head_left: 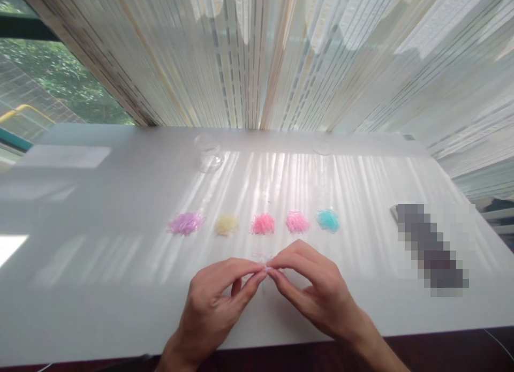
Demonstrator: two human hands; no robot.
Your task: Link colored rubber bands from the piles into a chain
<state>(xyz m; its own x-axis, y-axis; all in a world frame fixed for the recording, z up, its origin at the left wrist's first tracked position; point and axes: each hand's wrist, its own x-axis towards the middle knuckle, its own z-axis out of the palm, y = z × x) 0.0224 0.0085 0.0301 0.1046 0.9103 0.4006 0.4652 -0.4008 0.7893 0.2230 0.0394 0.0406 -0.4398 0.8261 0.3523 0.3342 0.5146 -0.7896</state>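
My left hand (219, 294) and my right hand (315, 286) meet fingertip to fingertip near the front of the white table (132, 308). Each pinches thumb against forefinger on a tiny pale piece mostly hidden by the fingers. Just beyond the fingertips shows a thin pink loop (262, 255); whether it is held or lies on the table I cannot tell. Past the hands, small thin looped pieces lie sorted in a row of piles: purple (187, 222), yellow (226, 224), coral pink (263, 223), light pink (297, 221) and turquoise (328, 220).
A clear round container (209, 155) stands at the back, left of centre. Farther right lies a clear round lid (322, 146). A dark blurred-out object (431, 249) rests on the right side. Striped curtains (249, 56) hang behind the table's far edge.
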